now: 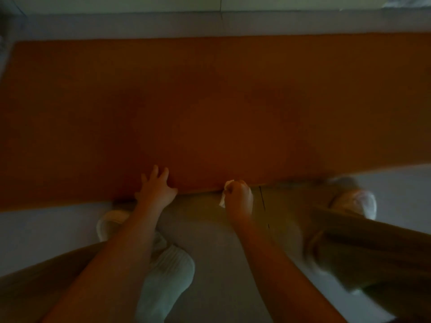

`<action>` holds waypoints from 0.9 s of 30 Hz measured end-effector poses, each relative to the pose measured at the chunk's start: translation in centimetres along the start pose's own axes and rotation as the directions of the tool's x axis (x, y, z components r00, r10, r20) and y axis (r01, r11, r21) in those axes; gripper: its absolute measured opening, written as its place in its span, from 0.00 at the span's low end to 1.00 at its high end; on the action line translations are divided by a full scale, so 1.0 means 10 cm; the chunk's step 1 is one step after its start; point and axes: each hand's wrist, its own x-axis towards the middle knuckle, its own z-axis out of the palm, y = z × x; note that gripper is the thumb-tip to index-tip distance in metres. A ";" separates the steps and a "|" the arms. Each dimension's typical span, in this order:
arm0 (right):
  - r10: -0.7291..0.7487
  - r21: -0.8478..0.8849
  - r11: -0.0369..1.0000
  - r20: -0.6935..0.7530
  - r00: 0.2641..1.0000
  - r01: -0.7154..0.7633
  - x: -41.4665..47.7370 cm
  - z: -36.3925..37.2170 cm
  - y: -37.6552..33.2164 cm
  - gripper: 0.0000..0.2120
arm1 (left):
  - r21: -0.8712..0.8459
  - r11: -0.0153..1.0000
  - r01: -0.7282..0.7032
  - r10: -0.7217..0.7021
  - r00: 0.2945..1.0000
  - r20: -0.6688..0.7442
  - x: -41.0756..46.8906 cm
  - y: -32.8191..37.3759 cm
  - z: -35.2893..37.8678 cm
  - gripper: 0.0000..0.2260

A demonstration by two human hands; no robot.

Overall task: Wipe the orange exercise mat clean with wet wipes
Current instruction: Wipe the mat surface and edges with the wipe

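grey floor, orange mat lying flat

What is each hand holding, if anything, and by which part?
The right hand grips a white wet wipe bunched in its fist, corners poking out. The left hand holds nothing; its spread fingers rest on the orange mat.

Nothing readable anywhere: it's dim and blurred, no lettering shows on the orange mat, the wet wipe at six o'clock, or the pale shoes.
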 end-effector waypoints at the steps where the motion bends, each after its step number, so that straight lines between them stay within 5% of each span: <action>1: -0.007 -0.018 1.000 0.012 1.000 0.007 0.02 -0.01 0.02 0.07 | -0.009 1.000 0.006 -0.006 1.000 0.009 0.01 0.01 -0.01 0.32; 8: 0.121 -0.003 0.993 -0.038 0.992 -0.121 0.03 0.05 0.05 0.13 | 0.058 0.998 0.027 -0.028 1.000 0.015 0.02 0.06 0.02 0.32; 12: 0.065 -0.054 0.996 0.004 0.998 -0.064 0.01 0.01 0.04 0.10 | 0.042 0.999 0.014 -0.018 0.995 0.097 0.05 0.00 -0.05 0.31; 18: 0.157 -0.025 0.987 0.034 0.987 -0.156 0.14 -0.03 -0.04 0.13 | 0.069 0.997 0.023 -0.025 0.999 0.025 0.06 0.02 0.01 0.31; 23: 0.159 0.078 0.985 -0.060 0.986 -0.154 0.01 0.09 -0.02 0.09 | 0.207 0.978 -0.032 0.052 0.995 -0.091 0.01 -0.06 0.08 0.29; 27: 0.129 0.030 0.992 -0.287 0.949 -0.125 -0.11 0.32 -0.05 0.07 | 0.189 0.970 -0.153 0.194 0.956 -0.221 -0.03 -0.29 -0.06 0.24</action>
